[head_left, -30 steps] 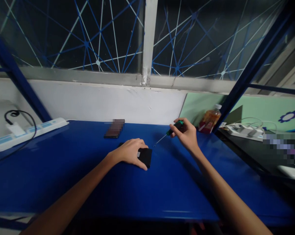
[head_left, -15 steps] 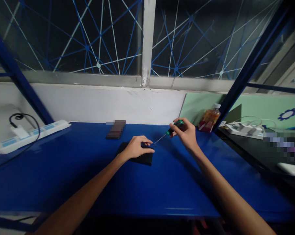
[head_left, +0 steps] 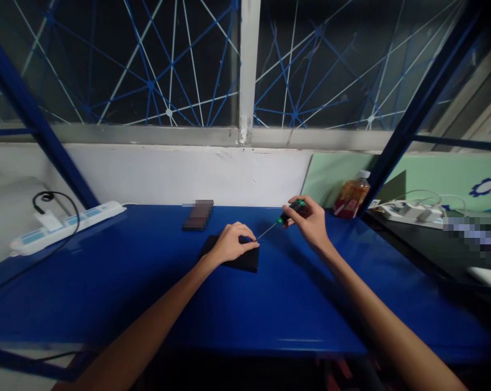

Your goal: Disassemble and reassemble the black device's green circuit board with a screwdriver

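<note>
The right hand (head_left: 313, 221) is closed around the handle of a screwdriver (head_left: 290, 212), black with green ends, thumb and fingers wrapped on it above the blue desk (head_left: 278, 304). The thin metal shaft slants down and leftward to the fingertips of the left hand (head_left: 231, 243). That hand is arched, thumb and forefinger brought close together right at the screwdriver's tip; I can't tell from here whether they pinch the tip, some tiny piece on it, or just air. The two hands are apart, joined only by the line of the shaft.

Under the left hand lies a flat black case (head_left: 245, 263), resting on the desk in front of the wall. Its near right corner shows plainly, its surface dark and dull, but the hand and wrist cover much of the rest. A few tiny dark specks (head_left: 262, 240) sit on the desk just beside the tip, too small to make out.

Behind the case, near the wall, is a dark slab (head_left: 192, 226), partly blurred into blocks. A drink bottle (head_left: 351, 196) stands beyond the right hand. At the far right, a white object (head_left: 488, 277) is cut off by the edge of view.
</note>
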`<action>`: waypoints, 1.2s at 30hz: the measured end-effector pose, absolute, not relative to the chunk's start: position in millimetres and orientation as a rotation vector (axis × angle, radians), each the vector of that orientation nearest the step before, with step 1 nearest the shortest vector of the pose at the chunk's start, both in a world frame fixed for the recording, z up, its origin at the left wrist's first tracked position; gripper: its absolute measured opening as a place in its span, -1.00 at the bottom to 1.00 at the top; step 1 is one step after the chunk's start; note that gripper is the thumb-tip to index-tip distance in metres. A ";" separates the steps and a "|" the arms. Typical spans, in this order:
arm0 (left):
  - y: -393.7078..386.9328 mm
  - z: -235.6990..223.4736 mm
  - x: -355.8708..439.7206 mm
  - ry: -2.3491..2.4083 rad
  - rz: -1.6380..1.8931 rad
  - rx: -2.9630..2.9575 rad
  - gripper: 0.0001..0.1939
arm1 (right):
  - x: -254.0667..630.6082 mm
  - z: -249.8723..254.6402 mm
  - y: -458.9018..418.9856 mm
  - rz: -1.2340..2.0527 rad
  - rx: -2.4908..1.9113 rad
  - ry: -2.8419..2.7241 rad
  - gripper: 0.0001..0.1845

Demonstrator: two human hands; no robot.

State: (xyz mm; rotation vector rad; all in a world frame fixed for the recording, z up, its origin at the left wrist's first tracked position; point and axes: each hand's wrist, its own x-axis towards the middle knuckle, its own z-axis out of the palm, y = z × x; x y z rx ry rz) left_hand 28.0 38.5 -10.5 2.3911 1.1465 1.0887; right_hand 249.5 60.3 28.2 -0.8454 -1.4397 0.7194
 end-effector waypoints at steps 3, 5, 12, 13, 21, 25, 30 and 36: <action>39.7 -12.2 27.2 1.147 1.098 2.394 -0.91 | 249.2 27.6 60.3 0.705 -0.839 -1.450 -0.68; 40.2 -13.2 26.6 1.153 1.094 2.394 -0.91 | 248.6 28.4 59.0 0.693 -0.833 -1.462 -0.69; 41.3 -14.9 25.4 1.154 1.055 2.401 -0.89 | 245.0 32.7 51.2 0.627 -0.844 -1.513 -0.69; 41.3 -14.7 25.4 1.153 1.046 2.401 -0.88 | 244.7 32.9 50.5 0.620 -0.849 -1.523 -0.69; 41.1 -13.3 26.8 1.172 0.977 2.441 -0.89 | 244.9 34.1 46.2 0.579 -0.843 -1.606 -0.72; 41.1 -14.4 27.5 1.147 0.968 2.475 -0.87 | 245.4 34.0 46.7 0.612 -0.814 -1.605 -0.69; 36.4 -8.5 26.9 1.165 0.915 2.465 -0.74 | 245.6 33.7 48.9 0.635 -0.817 -1.567 -0.67; 31.0 5.4 20.7 1.162 0.608 2.437 -0.23 | 249.4 34.9 51.0 0.639 -0.804 -1.542 -0.70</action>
